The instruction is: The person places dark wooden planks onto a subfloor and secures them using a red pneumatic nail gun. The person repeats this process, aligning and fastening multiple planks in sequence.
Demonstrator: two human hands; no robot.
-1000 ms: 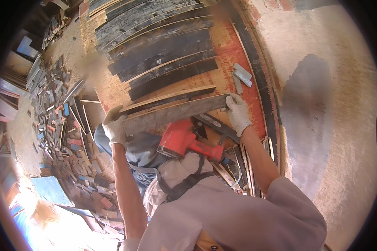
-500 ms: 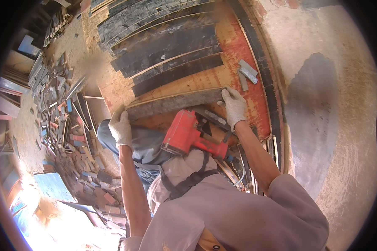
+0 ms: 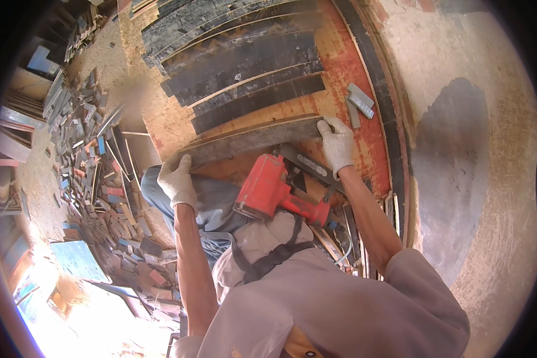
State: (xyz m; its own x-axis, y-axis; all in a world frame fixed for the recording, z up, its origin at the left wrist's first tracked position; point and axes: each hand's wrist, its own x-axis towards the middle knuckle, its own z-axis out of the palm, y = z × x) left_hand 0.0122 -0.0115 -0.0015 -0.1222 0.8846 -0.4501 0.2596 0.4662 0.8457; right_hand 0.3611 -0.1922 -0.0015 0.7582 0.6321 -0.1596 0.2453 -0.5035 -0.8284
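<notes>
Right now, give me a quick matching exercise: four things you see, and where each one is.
Things:
1. left hand
2. right hand
3. red nail gun
4. grey nail strips

Places:
A. loose on the red board, beyond the right hand
B. on the dark plank's right end
C. on the lap, between the forearms
D. on the plank's left end

Pairs: 1-D, 2-B, 3-C, 4-A
</notes>
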